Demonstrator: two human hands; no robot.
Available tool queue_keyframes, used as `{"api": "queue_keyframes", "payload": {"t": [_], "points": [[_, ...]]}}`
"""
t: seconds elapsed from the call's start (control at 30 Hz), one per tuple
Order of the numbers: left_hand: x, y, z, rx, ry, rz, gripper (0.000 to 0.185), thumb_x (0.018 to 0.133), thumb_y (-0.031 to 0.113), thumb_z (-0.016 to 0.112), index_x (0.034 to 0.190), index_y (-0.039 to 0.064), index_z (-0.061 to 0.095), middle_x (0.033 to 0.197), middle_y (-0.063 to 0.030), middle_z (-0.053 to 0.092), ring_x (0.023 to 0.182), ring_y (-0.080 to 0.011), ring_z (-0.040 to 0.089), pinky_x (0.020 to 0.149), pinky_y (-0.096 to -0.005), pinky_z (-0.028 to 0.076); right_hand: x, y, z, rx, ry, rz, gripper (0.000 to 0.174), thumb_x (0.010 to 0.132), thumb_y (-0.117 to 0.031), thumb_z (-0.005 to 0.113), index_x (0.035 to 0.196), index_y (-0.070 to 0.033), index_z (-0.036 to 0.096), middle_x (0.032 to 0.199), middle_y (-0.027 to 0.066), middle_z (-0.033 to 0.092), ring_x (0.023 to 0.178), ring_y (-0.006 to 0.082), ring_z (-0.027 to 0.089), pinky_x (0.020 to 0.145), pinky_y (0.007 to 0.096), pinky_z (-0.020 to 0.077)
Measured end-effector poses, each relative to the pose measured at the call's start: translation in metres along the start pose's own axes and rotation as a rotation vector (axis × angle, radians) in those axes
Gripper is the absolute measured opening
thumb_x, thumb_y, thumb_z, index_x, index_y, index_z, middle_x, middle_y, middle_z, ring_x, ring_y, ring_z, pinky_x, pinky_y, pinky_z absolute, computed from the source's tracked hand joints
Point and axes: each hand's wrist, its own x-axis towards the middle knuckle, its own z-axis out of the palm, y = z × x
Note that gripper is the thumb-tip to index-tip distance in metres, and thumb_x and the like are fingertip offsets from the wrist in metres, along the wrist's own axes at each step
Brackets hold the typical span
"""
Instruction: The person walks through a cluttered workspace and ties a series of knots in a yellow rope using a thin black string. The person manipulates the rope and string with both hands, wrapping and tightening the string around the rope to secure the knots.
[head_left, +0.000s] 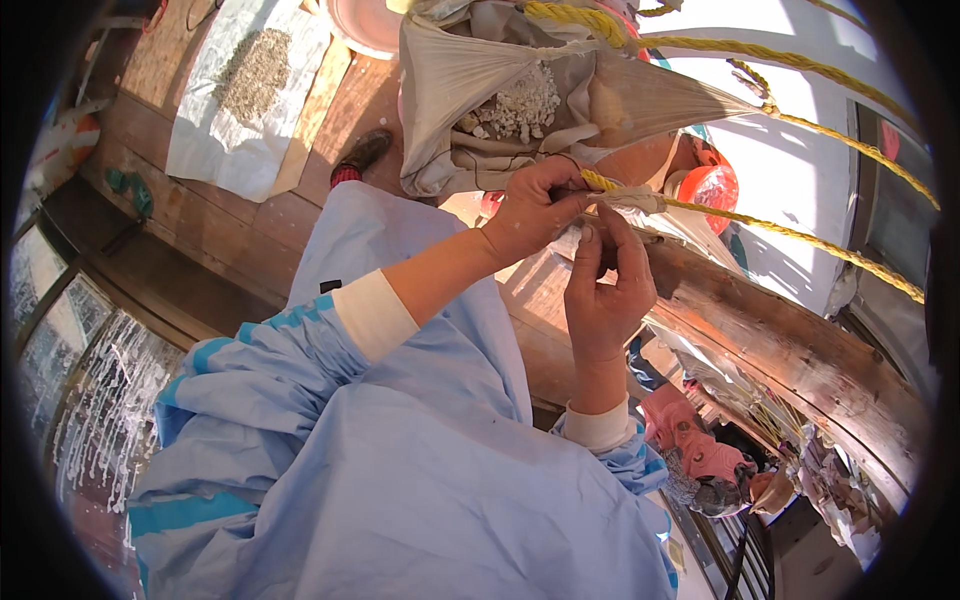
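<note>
My left hand (534, 208) pinches the end of a yellow rope (795, 238) where a corner of cloth is bound to it. Just below that knot is my right hand (611, 289), its thumb and forefinger close together; whether anything thin lies between them is too small to tell. A dark thread (480, 159) runs loosely across the cloth edge to the left hand. Beyond both hands hangs an off-white cloth (457, 82), its corners drawn up to yellow ropes. Pale, crumbly lumps (525, 105) lie in its sagging middle.
A thick wooden log (780, 337) slants down at the right. Near it stands a red-lidded jar (709, 191). Grainy material (255, 75) is spread on a white sheet (199, 142) on the plank floor (247, 240). A pink basin (367, 26) sits at the top. Windows (97, 390) border the left.
</note>
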Motion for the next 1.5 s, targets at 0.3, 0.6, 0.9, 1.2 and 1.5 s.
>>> {"api": "queue_keyframes", "payload": {"t": [0.3,0.6,0.9,1.2,1.5], "points": [[-0.008,-0.003,0.002,-0.018,-0.014,0.106,0.011,0.085,0.001,0.053,0.096,0.000,0.056,0.086,-0.0026,0.057,0.077,-0.0066,0.051,0.069,-0.0213,0.044,0.028,0.007,0.027,-0.321,0.060,-0.225,0.006,0.078,-0.009,0.060,0.078,-0.003,0.060,0.069,0.0126,0.060,0.058,0.0293,0.057,0.051,0.0352,0.0455],[-0.006,-0.003,0.004,-0.051,-0.024,-0.006,0.023,0.080,-0.003,0.057,0.102,0.001,0.056,0.093,-0.0035,0.060,0.077,-0.0067,0.054,0.070,-0.0200,0.045,-0.001,0.029,-0.024,0.756,-0.227,0.297,0.012,0.092,-0.013,0.048,0.092,-0.002,0.052,0.072,0.0019,0.051,0.061,0.0072,0.041,0.054,0.0199,0.0345],[0.005,0.000,-0.005,-0.028,-0.183,-0.122,0.025,0.082,0.001,0.057,0.107,0.002,0.054,0.095,-0.0025,0.060,0.085,-0.0065,0.055,0.071,-0.0196,0.047,0.061,0.073,-0.027,1.655,0.017,0.721,0.017,0.094,-0.019,0.038,0.085,-0.007,0.045,0.066,0.0015,0.040,0.051,0.0113,0.033,0.047,0.0243,0.0285],[0.025,0.008,-0.014,-0.074,-0.230,-0.246,0.017,0.087,0.013,0.056,0.100,0.003,0.060,0.095,-0.0007,0.061,0.082,-0.0046,0.053,0.071,-0.0192,0.045,0.153,0.084,-0.010,1.512,-0.281,0.663,0.018,0.094,-0.016,0.037,0.085,-0.004,0.047,0.068,0.0043,0.049,0.057,0.0141,0.049,0.052,0.0243,0.0383],[0.043,0.013,-0.016,-0.153,-0.246,-0.438,0.018,0.081,0.017,0.064,0.092,0.002,0.065,0.089,-0.0006,0.062,0.080,-0.0066,0.051,0.075,-0.0219,0.041,0.150,0.038,0.019,0.748,-0.529,0.273,0.025,0.094,-0.018,0.041,0.102,0.004,0.052,0.091,0.0156,0.062,0.089,0.0278,0.063,0.073,0.0328,0.0523]]}}
